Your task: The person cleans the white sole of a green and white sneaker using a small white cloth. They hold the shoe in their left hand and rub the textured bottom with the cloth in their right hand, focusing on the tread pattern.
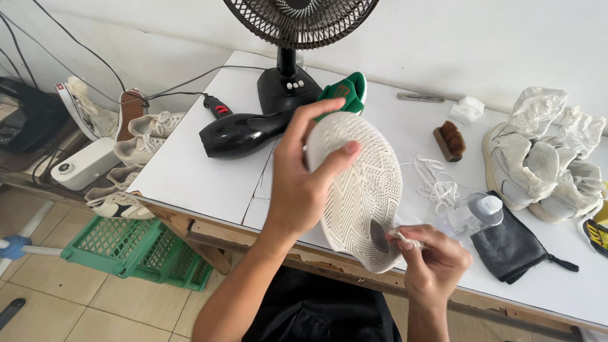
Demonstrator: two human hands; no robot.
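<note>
Cream zigzag-patterned sole [361, 183], green shoe [348, 92]

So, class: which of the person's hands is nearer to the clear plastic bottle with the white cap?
Right. The right hand works just below-left of the clear plastic bottle, while the left hand grips the white-soled shoe farther left.

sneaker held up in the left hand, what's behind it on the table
Behind the sneaker, the table shows a black hair dryer and a fan base. The sole covers the dryer's nozzle and the table directly behind it.
</note>
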